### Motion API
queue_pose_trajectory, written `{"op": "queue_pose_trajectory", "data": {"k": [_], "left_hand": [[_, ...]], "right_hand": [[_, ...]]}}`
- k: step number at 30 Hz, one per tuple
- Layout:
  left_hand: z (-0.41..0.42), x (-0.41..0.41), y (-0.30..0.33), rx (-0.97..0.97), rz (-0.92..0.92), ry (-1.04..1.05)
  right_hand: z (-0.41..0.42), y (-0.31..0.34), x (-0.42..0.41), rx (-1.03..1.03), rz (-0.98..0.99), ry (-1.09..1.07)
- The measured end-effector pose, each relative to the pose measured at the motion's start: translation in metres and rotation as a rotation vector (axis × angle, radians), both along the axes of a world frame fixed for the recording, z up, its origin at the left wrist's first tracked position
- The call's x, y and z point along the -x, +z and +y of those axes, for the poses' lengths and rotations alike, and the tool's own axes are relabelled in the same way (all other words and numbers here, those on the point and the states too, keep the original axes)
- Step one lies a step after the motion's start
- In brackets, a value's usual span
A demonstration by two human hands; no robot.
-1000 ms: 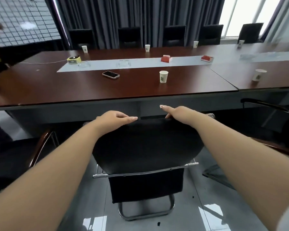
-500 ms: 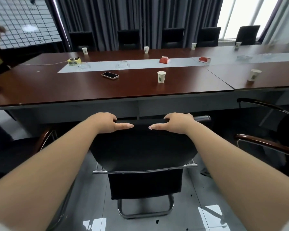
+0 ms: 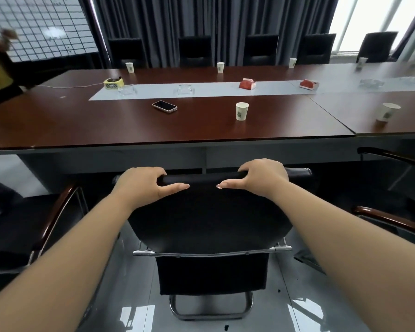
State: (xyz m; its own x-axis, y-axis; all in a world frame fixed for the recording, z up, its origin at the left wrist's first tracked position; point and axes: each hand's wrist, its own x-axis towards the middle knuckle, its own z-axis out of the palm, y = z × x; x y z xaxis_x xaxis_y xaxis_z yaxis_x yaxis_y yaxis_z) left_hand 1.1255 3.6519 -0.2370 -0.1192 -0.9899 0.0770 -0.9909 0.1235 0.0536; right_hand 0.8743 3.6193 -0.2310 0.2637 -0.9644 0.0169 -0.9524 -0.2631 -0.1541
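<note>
The chair [image 3: 209,219] faces a long brown table [image 3: 106,125], curtains [image 3: 225,25] apparently drawn.

Bright window [image 3: 374,17] glare upper right; edges bend, slightly soft.

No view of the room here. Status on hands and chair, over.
Both gripping top of chair: left hand, right hand. It faces table, close to edge. Flanked by left armchair, right armchair, apart.

Six paper cups [image 3: 242,111] are counted, two red tissue boxes [image 3: 247,84], one phone [image 3: 164,106] (lying flat), and five far-side chairs [image 3: 194,47].
</note>
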Motion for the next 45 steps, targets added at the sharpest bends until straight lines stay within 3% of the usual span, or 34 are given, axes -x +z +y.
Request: {"op": "queue_pose_trajectory", "data": {"k": [3,11,24,34,45], "left_hand": [[-0.007,0.002,-0.005,0.079,0.004,-0.09],[-0.037,0.023,-0.008,0.146,0.019,-0.062],[-0.052,-0.012,0.004,-0.107,0.046,0.058],[-0.006,0.005,-0.006,0.035,0.148,0.114],[-0.005,-0.013,-0.009,0.022,0.024,0.035]], "right_hand": [[-0.011,0.0,0.009,-0.002,0.011,0.017],[-0.039,-0.004,0.028,0.045,0.028,0.045],[-0.039,-0.007,-0.015,0.093,0.058,0.102],[-0.011,-0.015,-0.007,0.092,0.016,0.082],[0.004,-0.015,-0.02,0.062,0.044,-0.013]]}}
